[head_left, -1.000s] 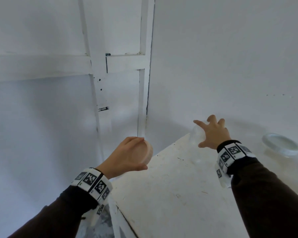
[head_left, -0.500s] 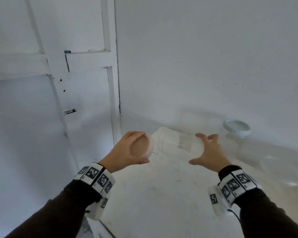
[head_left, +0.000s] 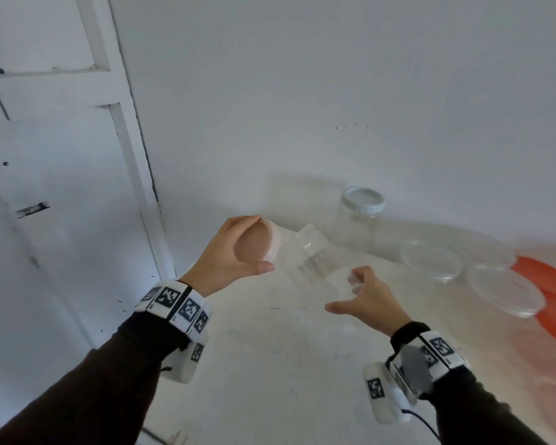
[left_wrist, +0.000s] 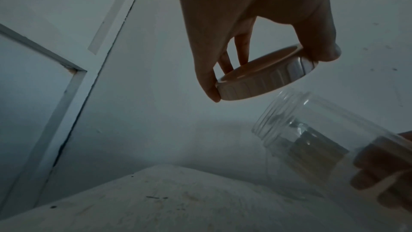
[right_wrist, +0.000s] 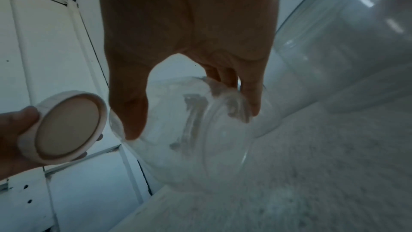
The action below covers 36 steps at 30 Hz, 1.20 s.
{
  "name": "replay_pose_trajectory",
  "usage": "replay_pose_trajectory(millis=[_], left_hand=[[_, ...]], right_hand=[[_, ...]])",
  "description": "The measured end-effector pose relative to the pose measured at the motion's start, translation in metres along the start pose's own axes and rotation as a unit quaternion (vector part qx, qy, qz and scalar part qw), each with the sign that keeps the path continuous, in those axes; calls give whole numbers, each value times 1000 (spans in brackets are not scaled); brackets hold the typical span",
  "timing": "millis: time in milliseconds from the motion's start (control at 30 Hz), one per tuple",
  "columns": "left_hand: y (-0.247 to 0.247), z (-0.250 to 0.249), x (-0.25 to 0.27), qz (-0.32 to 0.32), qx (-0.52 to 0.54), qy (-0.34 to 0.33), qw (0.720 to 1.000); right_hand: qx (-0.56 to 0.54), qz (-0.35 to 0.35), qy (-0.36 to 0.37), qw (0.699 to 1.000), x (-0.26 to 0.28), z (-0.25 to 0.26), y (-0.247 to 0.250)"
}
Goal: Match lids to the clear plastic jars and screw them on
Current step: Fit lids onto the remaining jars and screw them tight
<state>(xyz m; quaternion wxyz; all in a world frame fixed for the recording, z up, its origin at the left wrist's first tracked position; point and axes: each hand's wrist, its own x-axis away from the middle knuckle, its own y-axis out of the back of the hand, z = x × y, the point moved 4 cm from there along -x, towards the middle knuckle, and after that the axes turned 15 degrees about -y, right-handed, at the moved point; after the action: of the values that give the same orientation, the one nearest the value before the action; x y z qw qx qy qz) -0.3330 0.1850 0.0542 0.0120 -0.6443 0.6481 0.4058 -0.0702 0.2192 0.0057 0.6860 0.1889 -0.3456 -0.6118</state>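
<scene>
Left hand (head_left: 225,261) grips white lid (left_wrist: 265,79), right hand (head_left: 368,300) wraps tilted jar (left_wrist: 312,130), mouth just beside lid, not yet mated | done: far jar (head_left: 355,226) capped; left: this jar, loose clear lids (head_left: 430,260) | table (head_left: 270,364) edge near left, wall close behind, room rightward limited

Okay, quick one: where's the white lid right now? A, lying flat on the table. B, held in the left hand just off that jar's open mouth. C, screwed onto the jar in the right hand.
B: the left hand grips the white lid apart from the threaded mouth of the clear jar held by the right hand.
</scene>
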Motion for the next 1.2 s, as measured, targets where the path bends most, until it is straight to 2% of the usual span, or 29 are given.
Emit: replay_pose_trajectory(millis=[100,267,500,700,967,1200], left_hand=[[-12,-5,-6,1,9,-15,1000],[-30,-19,-16,10,28,-28,999],[-51,-46,-26,24,47,-47,998],[-77,-66,-37,68,46,-83,993],[-119,-88,-54,154,-9,-128,980],[-138,-91,-62,215,-51,-136,966]], right_hand=[[-36,34,-14,999,3,-10,3],[-70,75,4,995,9,-23,5],[-69,123,7,990,14,-45,11],[-45,82,-5,996,17,-63,25],[-90,41,25,995,27,-62,32],[-97,52,32,993,25,-64,33]])
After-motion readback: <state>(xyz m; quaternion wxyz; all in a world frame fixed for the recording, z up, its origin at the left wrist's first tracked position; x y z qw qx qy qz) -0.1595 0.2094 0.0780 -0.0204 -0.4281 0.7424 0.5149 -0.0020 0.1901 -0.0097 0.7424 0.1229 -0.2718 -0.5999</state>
